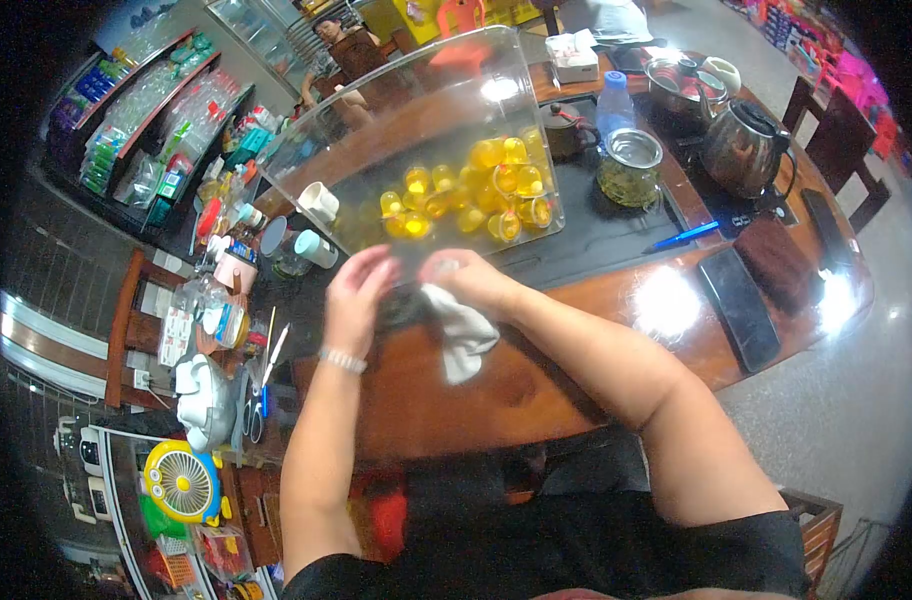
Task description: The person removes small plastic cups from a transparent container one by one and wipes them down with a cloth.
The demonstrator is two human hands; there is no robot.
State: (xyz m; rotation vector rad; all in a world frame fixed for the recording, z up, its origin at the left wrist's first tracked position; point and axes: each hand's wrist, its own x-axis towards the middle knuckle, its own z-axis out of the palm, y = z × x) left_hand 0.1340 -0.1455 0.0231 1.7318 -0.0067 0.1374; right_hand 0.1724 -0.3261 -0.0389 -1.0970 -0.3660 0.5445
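A crumpled white cloth (462,340) hangs down from my right hand (466,280), whose fingers are closed on it. My left hand (359,290), with a pale bracelet at its wrist, is just to the left. Its bent fingers point toward my right hand and are blurred, so I cannot make out whether they hold anything. Both hands are over the table's near side, in front of a large clear plastic bin (376,112). Inside the bin are several yellow capsule-like balls (466,195), lying mostly toward its right side.
Right of the bin are a glass pot (631,180), a blue-capped bottle (614,105), a dark kettle (744,150), a blue pen (684,237) and a black phone (738,310). On the left are jars, scissors (255,412) and a yellow fan (183,483). Another person sits beyond the table.
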